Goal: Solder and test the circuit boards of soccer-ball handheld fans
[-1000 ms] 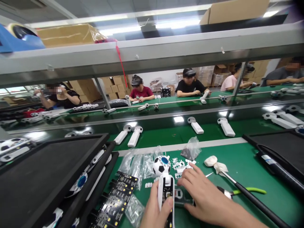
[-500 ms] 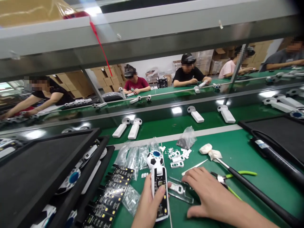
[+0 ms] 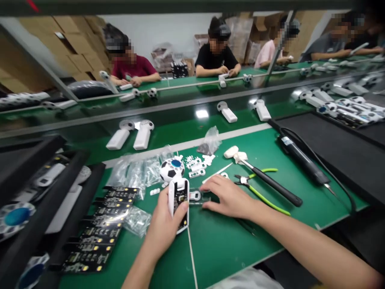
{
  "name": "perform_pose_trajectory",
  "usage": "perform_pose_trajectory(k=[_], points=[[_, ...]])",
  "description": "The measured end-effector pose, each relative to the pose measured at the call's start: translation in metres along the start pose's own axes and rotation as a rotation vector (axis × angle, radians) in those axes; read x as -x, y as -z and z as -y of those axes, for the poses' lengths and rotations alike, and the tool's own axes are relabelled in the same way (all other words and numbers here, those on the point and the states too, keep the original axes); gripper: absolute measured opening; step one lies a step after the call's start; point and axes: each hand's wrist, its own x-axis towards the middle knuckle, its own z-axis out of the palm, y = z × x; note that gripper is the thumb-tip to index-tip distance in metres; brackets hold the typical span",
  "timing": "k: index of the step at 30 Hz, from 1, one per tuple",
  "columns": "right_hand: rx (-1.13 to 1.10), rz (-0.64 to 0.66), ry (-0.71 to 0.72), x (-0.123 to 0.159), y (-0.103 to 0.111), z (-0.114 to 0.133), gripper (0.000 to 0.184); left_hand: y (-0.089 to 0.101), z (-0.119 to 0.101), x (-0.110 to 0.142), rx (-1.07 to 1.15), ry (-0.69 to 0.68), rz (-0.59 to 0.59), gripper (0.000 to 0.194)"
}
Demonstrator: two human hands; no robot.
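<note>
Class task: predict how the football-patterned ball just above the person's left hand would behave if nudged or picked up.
The football-patterned ball looks round, so it would probably roll if nudged, unless its hidden underside is flat. Its glossy surface suggests moulded plastic, which may feel slightly slippery. If it is a hollow shell, as such moulded parts often are, it would likely feel light for its size, though the view cannot confirm that.

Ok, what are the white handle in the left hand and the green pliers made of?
The white handle looks like smooth moulded plastic, judging by its even semi-gloss surface. The pliers seem to have steel jaws, from the metallic shine, and lime-green grips, plastic or rubber, I can't tell which.
</note>
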Motion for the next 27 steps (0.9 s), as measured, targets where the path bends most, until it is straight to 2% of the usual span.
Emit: perform_pose_trajectory(k=[4, 7, 11, 14, 17, 20, 24, 27], points=[[-0.024, -0.105, 0.128, -0.002, -0.004, 0.001, 0.022, -0.001, -0.002, 0.001, -0.087, -0.018, -0.005, 0.06], [-0.037, -0.196, 0.169, -0.003, -0.006, 0.004, 0.022, -0.002, -0.003, 0.004, -0.142, -0.053, -0.02, 0.059], [-0.059, -0.259, 0.205, -0.005, -0.007, 0.004, 0.017, -0.007, -0.002, 0.005, 0.0, -0.031, 0.023, 0.062], [-0.069, -0.315, 0.199, -0.008, -0.003, 0.003, 0.018, -0.01, -0.01, 0.007, 0.166, -0.014, 0.036, 0.052], [-0.078, -0.417, 0.151, -0.004, 0.016, 0.01, 0.024, -0.003, -0.026, 0.015, 0.424, -0.039, -0.046, 0.036], [-0.079, -0.504, 0.104, 0.013, 0.051, 0.026, 0.03, 0.015, -0.039, 0.028, 0.56, -0.097, -0.166, 0.025], [-0.033, -0.548, -0.001, 0.05, 0.093, 0.044, 0.042, 0.035, -0.044, 0.047, 0.665, 0.051, -0.203, 0.042], [0.067, -0.492, -0.078, 0.073, 0.098, 0.044, 0.044, 0.035, -0.04, 0.059, 0.729, 0.148, -0.194, 0.051]])
